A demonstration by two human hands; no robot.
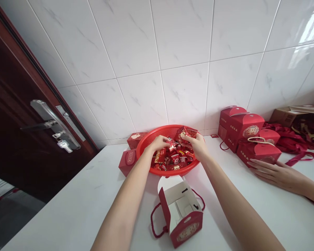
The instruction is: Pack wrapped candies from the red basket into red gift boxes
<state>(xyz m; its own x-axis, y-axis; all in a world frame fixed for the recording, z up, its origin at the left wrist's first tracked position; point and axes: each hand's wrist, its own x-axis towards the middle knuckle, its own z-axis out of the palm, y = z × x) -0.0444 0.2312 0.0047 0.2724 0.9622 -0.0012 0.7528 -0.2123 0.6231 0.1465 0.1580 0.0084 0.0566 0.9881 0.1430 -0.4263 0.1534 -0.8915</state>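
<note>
A red plastic basket (152,169) filled with wrapped candies (176,159) stands against the tiled wall. My left hand (159,143) reaches over its left side, fingers closed on a small shiny red-and-white wrapped candy. Over the right part of the basket, my right hand (197,143) grips a red packet (183,133) with gold print. Nearer to me, between my forearms, stands an open red gift box (185,228) with a white inside and red rope handles. Its inside shows white walls and folded flaps.
Two small red boxes (127,161) sit left of the basket. At right, closed red gift boxes (240,127) are stacked, and another person's hand (279,176) rests against one. Red ribbons (290,139) and a cardboard box (285,116) lie beyond. A dark door (18,87) with keys borders the left.
</note>
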